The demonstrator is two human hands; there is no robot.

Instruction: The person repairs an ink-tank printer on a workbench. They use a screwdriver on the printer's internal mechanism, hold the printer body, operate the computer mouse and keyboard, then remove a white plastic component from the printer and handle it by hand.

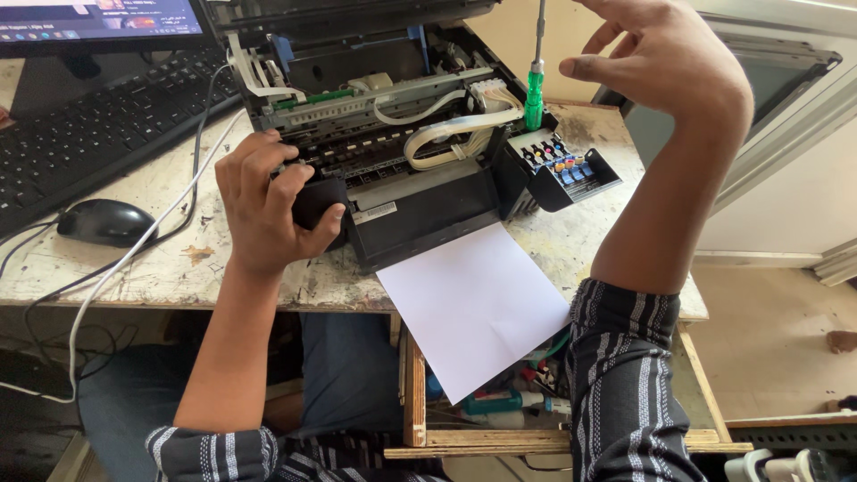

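An opened black inkjet printer (420,205) sits on the worn table, its cover off and white ink tubes (446,129) showing. My left hand (268,201) grips the printer's front left corner. My right hand (665,58) is raised above the printer's right side, fingers spread and holding nothing. A green-handled screwdriver (534,94) stands upright by the ink tank block (562,165), just left of my right hand and not touching it. A white sheet of paper (473,303) sticks out of the printer front and hangs over the table edge.
A black keyboard (98,125) and black mouse (105,221) lie at the left, with a monitor (98,22) behind and cables (134,250) across the table (178,268). An open wooden drawer (553,419) with tools sits below the table front. A grey cabinet (786,107) stands at the right.
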